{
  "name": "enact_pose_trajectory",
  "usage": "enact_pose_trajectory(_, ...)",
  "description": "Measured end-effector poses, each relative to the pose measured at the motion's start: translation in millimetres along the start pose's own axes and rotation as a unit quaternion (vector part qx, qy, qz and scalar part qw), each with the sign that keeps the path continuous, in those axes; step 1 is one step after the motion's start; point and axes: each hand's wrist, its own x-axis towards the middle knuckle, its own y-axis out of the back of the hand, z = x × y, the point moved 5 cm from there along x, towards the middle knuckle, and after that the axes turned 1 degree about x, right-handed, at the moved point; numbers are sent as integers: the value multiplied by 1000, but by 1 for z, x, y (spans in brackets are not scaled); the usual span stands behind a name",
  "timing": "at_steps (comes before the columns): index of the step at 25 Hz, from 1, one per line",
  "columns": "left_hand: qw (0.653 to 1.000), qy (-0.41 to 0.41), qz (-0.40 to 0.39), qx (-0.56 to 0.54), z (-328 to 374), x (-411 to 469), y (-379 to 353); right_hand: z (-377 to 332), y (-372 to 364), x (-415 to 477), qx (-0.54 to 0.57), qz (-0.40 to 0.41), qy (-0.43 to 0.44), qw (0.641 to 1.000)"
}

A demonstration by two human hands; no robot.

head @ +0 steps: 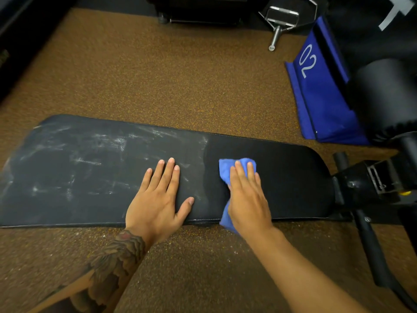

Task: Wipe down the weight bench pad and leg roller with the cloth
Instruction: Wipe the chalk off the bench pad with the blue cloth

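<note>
The black weight bench pad (293,177) runs left to right across the middle of the view. Its left part is smeared with white chalky marks, its right part looks dark and clean. My right hand (248,197) presses flat on a crumpled blue cloth (225,168) on the pad, near the border between the two parts. My left hand (158,199) lies flat on the pad just left of it, fingers spread, holding nothing. The black leg roller (388,96) sits at the far right, beyond the pad's end.
The bench's black metal frame (370,181) and a floor bar (370,247) extend at the right. A blue bag marked 02 (320,86) lies behind the roller. A metal cable handle (279,21) and dark equipment sit at the top. Brown speckled rubber floor (158,75) surrounds the bench.
</note>
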Motion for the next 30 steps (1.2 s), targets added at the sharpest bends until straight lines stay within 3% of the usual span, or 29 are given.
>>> enact_pose_trajectory(2, 1000, 0, 0, -3, 1, 0, 0, -14, -5, 28, 9, -26, -42, 999)
enact_pose_trajectory(4, 1000, 0, 2, -7, 1, 0, 0, -35, -7, 26, 5, -7, -25, 1000)
enact_pose_trajectory(6, 1000, -3, -1, -5, 0, 0, 0, -54, -5, -9, 14, 2, 54, 998)
enact_pose_trajectory(10, 1000, -7, 0, -4, 0, 0, 1, -43, 7, -77, 33, -86, 159, 983)
enact_pose_trajectory(13, 1000, -4, 0, -11, -1, 1, 1, -20, 7, -51, 38, -43, 112, 992)
enact_pose_trajectory(18, 1000, -6, -6, -5, -1, 0, -1, -17, -6, 71, 85, -24, -19, 996)
enact_pose_trajectory(22, 1000, -6, -3, 2, -1, 0, -1, -40, -14, 133, 90, -14, -27, 995)
enact_pose_trajectory(28, 1000, -8, -3, -9, -1, 0, -1, -54, 4, 19, 58, -40, 70, 995)
enact_pose_trajectory(30, 1000, -9, 3, -8, -2, 0, -2, -54, 6, -10, 44, -87, 97, 990)
